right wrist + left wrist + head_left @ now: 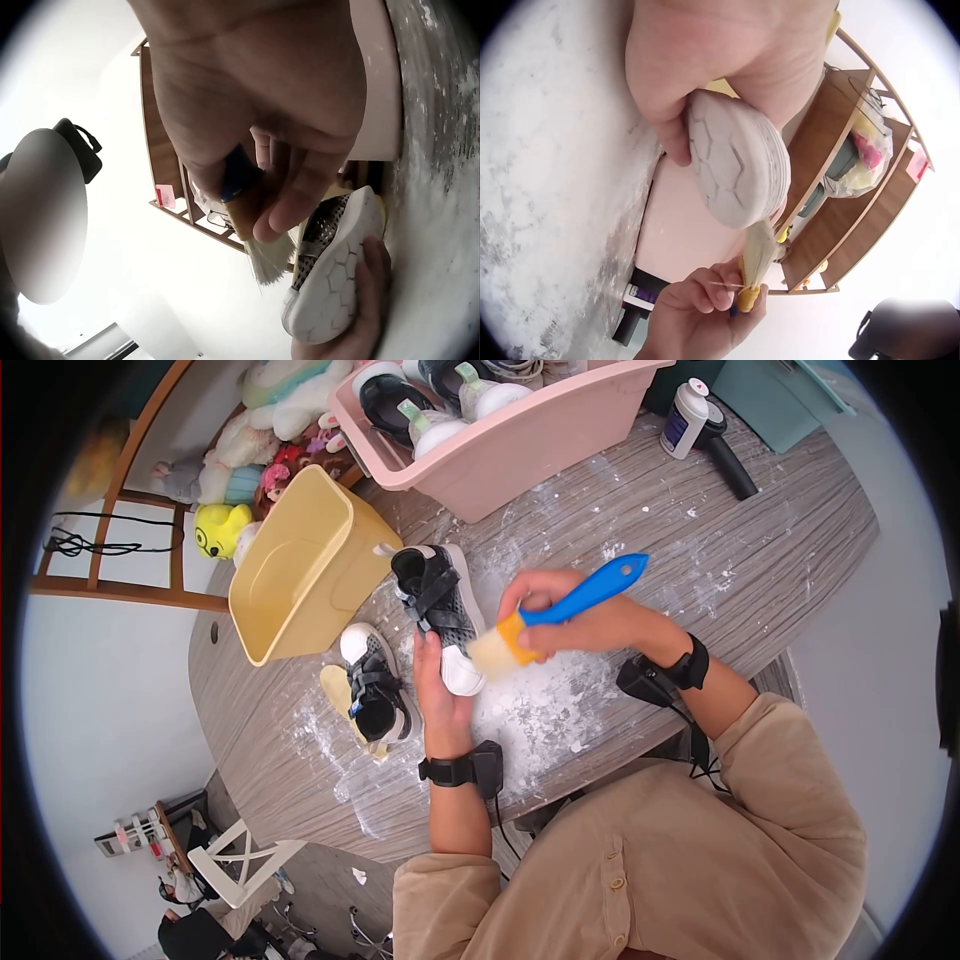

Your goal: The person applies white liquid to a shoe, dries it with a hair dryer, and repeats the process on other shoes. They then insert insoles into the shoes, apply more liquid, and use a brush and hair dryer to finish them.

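Wood-grained table top [800, 510] is smeared with white, most thickly between its near edge and the middle. At that patch a dark strapped shoe [440, 595] is held by the left hand [440, 700], its thumb and fingers closed about the white toe end. In the right hand [590, 625] a blue-handled brush [597, 588] is gripped, pinched at its yellow band; whether the toe is touched by its bristles cannot be told. Toward the left edge, a second shoe [375, 685] is set by a flat yellowish piece [335, 685]. Farther back, a yellow bin [350, 570] is placed. Along the far edge are seen a pink tub [520, 465] loaded with shoes [497, 400], then, rightward, a white bottle [684, 420] and a teal tub [768, 405]. Beyond, soft toys [222, 532] are kept on wooden shelving [120, 592].
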Available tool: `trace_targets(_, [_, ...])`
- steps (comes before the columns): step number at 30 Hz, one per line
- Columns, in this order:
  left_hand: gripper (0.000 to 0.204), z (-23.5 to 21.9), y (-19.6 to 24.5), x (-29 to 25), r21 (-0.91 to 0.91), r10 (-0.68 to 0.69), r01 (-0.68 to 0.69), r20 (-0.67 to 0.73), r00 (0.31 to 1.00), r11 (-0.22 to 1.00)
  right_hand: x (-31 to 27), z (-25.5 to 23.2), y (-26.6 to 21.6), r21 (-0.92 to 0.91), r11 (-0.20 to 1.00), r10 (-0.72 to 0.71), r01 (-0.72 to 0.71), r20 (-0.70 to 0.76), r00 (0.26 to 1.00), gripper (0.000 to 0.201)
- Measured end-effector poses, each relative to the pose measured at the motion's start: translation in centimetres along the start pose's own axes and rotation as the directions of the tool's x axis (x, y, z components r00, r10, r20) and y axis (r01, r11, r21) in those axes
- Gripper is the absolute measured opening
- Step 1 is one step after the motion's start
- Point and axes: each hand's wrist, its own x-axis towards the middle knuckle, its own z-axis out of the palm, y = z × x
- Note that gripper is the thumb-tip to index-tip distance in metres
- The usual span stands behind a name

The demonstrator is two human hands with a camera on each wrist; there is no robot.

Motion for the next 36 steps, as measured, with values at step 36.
trace_targets(36, [0.043, 1.8, 0.1, -0.5, 0.044, 0.015, -0.015, -0.002, 1.000, 0.999, 0.4, 0.0, 0.2, 0.039, 0.996, -0.074, 0.083, -0.185, 0.980, 0.027])
